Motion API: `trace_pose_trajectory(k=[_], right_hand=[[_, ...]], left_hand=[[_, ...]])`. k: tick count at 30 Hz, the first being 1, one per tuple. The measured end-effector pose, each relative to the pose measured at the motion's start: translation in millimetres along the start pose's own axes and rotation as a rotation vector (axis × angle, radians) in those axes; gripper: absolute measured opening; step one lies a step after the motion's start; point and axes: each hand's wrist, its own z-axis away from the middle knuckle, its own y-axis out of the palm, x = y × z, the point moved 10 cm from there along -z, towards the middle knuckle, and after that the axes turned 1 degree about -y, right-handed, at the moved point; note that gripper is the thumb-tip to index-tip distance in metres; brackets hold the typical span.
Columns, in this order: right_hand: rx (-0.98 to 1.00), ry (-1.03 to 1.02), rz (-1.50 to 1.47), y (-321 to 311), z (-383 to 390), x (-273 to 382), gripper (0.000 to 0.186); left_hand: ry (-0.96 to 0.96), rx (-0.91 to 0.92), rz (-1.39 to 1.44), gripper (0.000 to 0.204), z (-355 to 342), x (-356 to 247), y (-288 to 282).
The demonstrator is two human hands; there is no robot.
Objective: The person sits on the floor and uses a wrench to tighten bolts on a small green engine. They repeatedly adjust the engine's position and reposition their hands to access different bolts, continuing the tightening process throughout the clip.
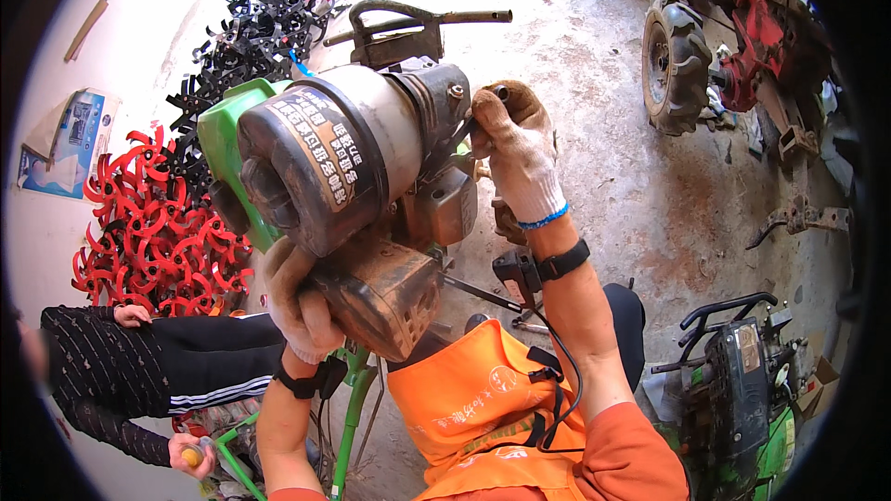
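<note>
A small engine [408,139] with a dark cylindrical air-filter housing [278,199], a green tank [223,121] and a dirty, rusty metal cover [380,301] fills the middle of the head view. My left hand [297,297], in a dirty glove, has its fingers wrapped round the left edge of that cover, below the housing. My right hand [510,148], in a soiled white glove, is closed at the engine's right side, beside a metal fitting, on a short dark metal piece that I cannot make out clearly; its fingertips are partly hidden.
Heaps of red [162,232] and black blades [241,56] lie at left, near cardboard [70,162]. Another person [111,362] at lower left holds a yellow-handled object. A red machine with a large tyre [673,65] stands upper right, a green-black machine [742,408] lower right.
</note>
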Motion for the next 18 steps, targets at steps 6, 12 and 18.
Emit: trace_pose_trajectory(k=[6,12,18], right_hand=[[-0.076,-0.086,0.096,1.9,4.8,7.3,0.040],[-0.183,-0.153,-0.018,-23.1,-8.4,25.4,0.038],[0.046,-0.122,0.091,-0.4,35.8,50.8,0.025]], left_hand=[[0.029,0.004,0.001,0.049,-0.6,0.1,-0.7],[0.005,-0.014,0.070,0.048,-0.1,2.4,1.2],[0.019,-0.002,0.100,0.045,-8.1,-4.6,0.3]])
